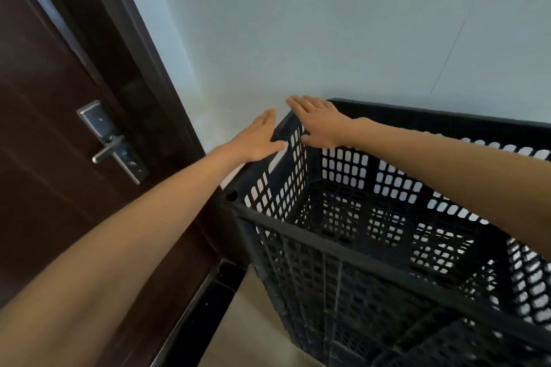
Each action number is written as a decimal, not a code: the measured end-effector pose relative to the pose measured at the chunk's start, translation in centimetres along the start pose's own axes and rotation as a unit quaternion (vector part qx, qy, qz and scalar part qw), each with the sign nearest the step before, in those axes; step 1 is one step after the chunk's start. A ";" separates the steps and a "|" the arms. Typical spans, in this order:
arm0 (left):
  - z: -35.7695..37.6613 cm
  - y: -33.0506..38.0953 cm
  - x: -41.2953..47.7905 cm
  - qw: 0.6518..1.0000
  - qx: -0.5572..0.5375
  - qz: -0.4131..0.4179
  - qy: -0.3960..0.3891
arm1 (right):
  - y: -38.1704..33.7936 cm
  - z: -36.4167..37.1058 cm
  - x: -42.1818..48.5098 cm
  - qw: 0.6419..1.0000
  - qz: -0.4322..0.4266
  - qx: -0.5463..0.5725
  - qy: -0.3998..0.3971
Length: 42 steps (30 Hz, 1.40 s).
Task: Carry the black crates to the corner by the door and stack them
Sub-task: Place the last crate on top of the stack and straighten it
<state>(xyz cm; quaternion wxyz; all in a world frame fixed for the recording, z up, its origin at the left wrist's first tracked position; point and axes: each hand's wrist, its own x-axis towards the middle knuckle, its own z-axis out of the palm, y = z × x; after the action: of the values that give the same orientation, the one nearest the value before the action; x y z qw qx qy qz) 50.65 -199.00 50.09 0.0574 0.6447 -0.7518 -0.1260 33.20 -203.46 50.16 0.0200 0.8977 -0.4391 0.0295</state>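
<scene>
— Left grip (259,137) is pressing, fingers straight, against the black crate (357,247) at its end nearest the door (59,128). Right grip (319,125) is resting flat on that rim.
— It's stretching rightward from both, along the wall (328,24).

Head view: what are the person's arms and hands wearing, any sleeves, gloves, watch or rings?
Nothing worn shows. The left hand and right hand are bare, with no gloves and no rings visible on the fingers. The left arm and right arm run uncovered to the frame edge: no sleeves, watch or bracelet.
</scene>
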 end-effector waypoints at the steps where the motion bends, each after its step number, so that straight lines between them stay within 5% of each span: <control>1: -0.2 0.0 1.5 1.000 -0.009 -0.007 -0.010 | 0.5 0.3 1.2 1.000 0.004 -0.003 -0.002; 15: 2.3 -0.9 7.2 0.994 -0.106 0.020 -0.019 | 2.2 2.4 5.6 0.997 0.031 -0.012 -0.069; 21: 1.0 -1.4 7.6 0.995 0.011 0.059 -0.076 | 3.0 1.2 3.4 0.997 0.044 -0.009 -0.066; 25: 0.2 -1.3 8.8 0.977 0.099 0.191 -0.011 | 7.2 -0.5 -1.4 0.997 0.080 0.017 0.009; 30: -0.2 3.3 12.2 0.908 0.150 0.390 0.021 | 12.5 -1.6 -7.5 0.982 0.184 0.042 0.023; 37: 2.4 12.0 16.2 0.877 0.131 0.461 -0.020 | 15.9 0.3 -12.2 0.958 0.285 -0.021 -0.006; 42: 5.3 14.3 16.6 0.877 0.135 0.460 0.030 | 16.5 1.8 -12.7 0.955 0.291 -0.057 0.028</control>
<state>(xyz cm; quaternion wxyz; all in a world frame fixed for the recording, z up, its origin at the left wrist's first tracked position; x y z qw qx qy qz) 32.94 -212.79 47.49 0.0436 0.2314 -0.9712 0.0362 12.50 -203.69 47.59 0.0736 0.7275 -0.6813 0.0342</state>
